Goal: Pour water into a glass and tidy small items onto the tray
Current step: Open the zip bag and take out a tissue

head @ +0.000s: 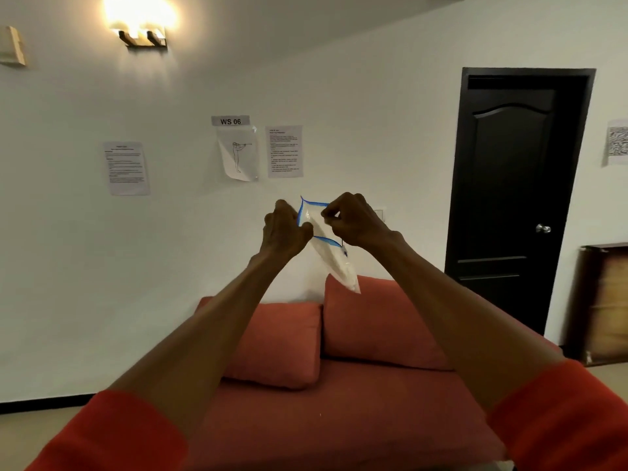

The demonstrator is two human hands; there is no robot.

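I hold a clear plastic zip bag (334,258) with a blue rim up in front of me at chest height. My left hand (285,229) pinches the left side of the bag's blue mouth. My right hand (353,219) pinches the right side, and the mouth is pulled open between the two. The bag hangs down and to the right below my hands. No glass, water or tray is in view.
A red sofa (339,419) with two red cushions (282,345) stands below my arms against the white wall. A dark door (513,198) is at the right, a wooden frame (605,300) beside it. Paper sheets (125,168) hang on the wall.
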